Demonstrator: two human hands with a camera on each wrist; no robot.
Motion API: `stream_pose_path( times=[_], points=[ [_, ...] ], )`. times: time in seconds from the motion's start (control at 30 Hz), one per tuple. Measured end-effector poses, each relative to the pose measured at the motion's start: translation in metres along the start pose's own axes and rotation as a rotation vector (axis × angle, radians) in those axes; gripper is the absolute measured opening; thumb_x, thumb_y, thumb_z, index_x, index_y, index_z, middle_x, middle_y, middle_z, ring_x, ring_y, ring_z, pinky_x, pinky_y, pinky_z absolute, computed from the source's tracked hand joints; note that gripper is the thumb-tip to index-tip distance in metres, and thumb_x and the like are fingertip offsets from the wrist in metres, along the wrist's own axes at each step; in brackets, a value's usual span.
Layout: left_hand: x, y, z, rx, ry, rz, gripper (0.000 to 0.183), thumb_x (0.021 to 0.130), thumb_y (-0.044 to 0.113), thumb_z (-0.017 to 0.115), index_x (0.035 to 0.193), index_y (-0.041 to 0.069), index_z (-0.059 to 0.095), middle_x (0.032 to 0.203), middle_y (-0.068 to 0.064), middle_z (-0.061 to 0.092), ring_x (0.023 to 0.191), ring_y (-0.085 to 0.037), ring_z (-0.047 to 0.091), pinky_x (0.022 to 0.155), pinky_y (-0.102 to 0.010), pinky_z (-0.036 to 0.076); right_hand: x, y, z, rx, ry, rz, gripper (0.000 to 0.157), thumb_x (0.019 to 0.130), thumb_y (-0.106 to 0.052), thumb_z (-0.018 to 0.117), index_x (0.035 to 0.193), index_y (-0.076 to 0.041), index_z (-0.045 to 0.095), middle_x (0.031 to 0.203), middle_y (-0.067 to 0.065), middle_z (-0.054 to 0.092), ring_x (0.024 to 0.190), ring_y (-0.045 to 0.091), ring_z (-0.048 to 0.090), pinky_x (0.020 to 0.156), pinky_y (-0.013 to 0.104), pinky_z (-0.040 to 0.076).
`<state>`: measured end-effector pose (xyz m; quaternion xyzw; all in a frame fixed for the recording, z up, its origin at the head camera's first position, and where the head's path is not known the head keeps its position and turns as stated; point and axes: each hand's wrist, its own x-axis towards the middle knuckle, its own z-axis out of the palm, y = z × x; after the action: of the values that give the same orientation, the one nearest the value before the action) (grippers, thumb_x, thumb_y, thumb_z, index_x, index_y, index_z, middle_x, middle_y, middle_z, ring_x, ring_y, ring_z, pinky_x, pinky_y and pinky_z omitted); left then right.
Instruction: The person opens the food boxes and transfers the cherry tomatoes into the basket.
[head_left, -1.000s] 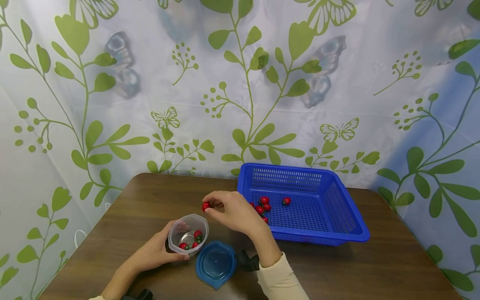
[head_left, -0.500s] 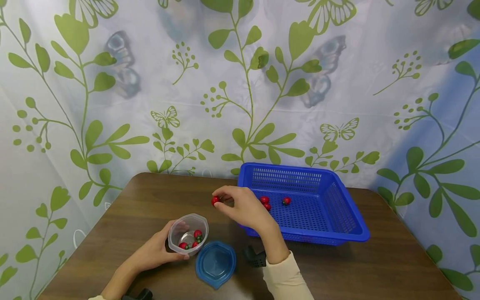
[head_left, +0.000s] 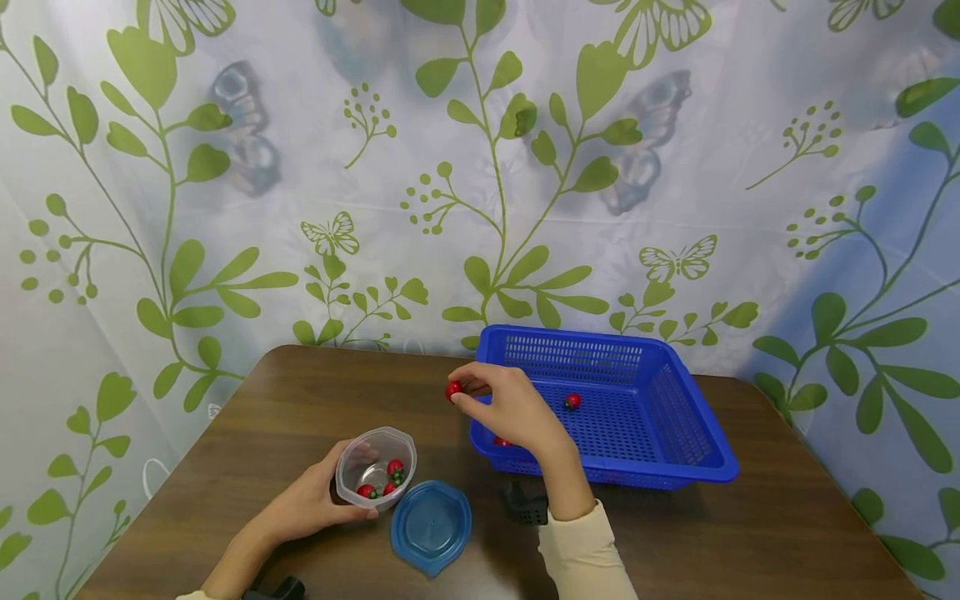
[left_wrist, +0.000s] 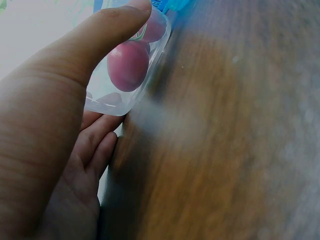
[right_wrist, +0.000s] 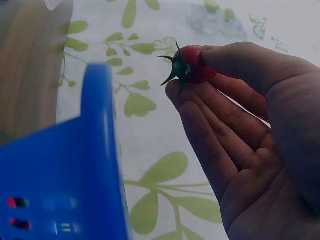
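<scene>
Between the thumb and fingertips of my right hand [head_left: 517, 408] is a cherry tomato [head_left: 453, 390], held above the table just at the left rim of the blue basket [head_left: 570, 335]. In the right wrist view that tomato [right_wrist: 197, 65] shows its green calyx pointing away from the palm. My left hand [head_left: 303, 500] grips a clear plastic container [head_left: 382, 443] by its side, tilted with the mouth facing up and right. Several cherry tomatoes [head_left: 395, 467] lie inside it. The left wrist view shows my thumb along the container [left_wrist: 107, 106], with tomatoes [left_wrist: 128, 66] against its wall.
A blue lid [head_left: 431, 527] lies on the wooden table [head_left: 315, 392], right of the container. Inside the basket a cherry tomato [head_left: 572, 402] shows in the middle; another [head_left: 501, 442] peeks out below my right hand, which hides part of the basket. A leaf-print curtain [head_left: 450, 167] hangs behind.
My right hand has moved right and slightly away with the pinched cherry tomato, from near the container to the basket's left rim. The left hand and container have stayed put.
</scene>
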<state>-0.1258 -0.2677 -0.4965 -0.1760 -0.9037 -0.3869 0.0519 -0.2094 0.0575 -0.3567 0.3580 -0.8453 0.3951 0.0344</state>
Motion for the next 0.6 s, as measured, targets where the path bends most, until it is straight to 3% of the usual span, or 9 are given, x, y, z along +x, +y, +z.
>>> stream_pose_path(
  times=[0.13, 0.6],
  points=[
    [0.0, 0.0, 0.0, -0.001, 0.002, 0.002, 0.089, 0.075, 0.05, 0.091, 0.145, 0.017, 0.045, 0.136, 0.006, 0.063, 0.12, -0.014, 0.062, 0.103, -0.026, 0.047, -0.002, 0.004, -0.005, 0.007, 0.023, -0.003, 0.022, 0.097, -0.016, 0.072, 0.119, -0.012, 0.072, 0.104, -0.003, 0.076, 0.099, 0.014, 0.072, 0.092, 0.04, 0.058],
    [0.0, -0.001, 0.0, 0.001, 0.006, 0.012, 0.089, 0.074, 0.049, 0.091, 0.144, 0.016, 0.045, 0.135, 0.005, 0.064, 0.12, -0.013, 0.062, 0.103, -0.026, 0.047, -0.007, 0.018, -0.016, -0.02, 0.062, 0.045, 0.025, 0.097, -0.019, 0.073, 0.121, -0.012, 0.072, 0.105, -0.003, 0.076, 0.099, 0.015, 0.073, 0.089, 0.037, 0.059]
  ],
)
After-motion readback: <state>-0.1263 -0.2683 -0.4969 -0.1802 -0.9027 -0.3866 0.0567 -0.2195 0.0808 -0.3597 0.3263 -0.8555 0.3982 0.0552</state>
